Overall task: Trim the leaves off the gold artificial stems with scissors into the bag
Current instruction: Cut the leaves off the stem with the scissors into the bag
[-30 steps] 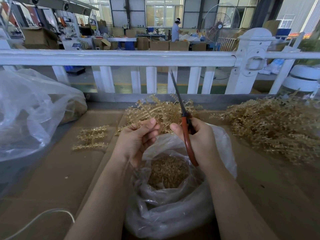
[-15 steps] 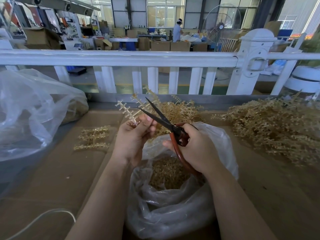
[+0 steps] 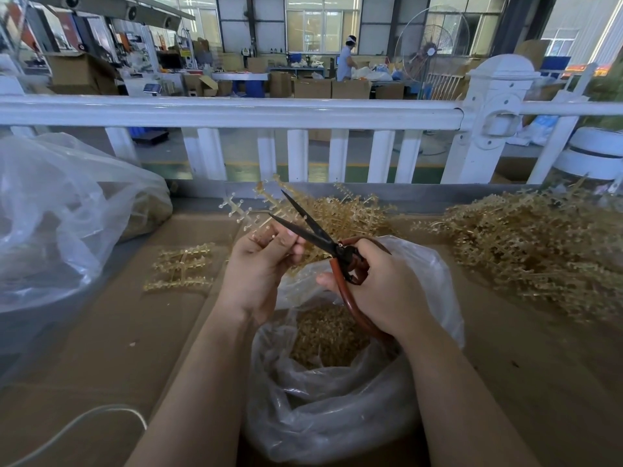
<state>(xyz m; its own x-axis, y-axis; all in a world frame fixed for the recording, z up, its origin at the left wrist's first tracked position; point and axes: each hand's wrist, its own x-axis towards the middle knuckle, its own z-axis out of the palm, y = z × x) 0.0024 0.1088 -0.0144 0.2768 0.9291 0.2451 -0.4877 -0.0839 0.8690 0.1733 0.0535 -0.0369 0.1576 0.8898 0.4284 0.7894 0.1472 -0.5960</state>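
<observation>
gold stem (image 3: 246, 214) above bag mouth, pinched at its base by left hand (image 3: 261, 271) | scissors (image 3: 323, 242) blades apart, tips at the stem, red handles gripped by right hand (image 3: 384, 288) | clear bag (image 3: 337, 399) below hands, gold trimmings inside | untrimmed pile (image 3: 539, 251) right | trimmed stems (image 3: 182, 267) left on cardboard

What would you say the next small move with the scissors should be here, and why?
Probably close the scissors on the gold stem. Their blades stand open beside the stem that the left hand pinches, the right hand grips the red handles, and the open bag of trimmings sits below to catch the cut pieces.
</observation>
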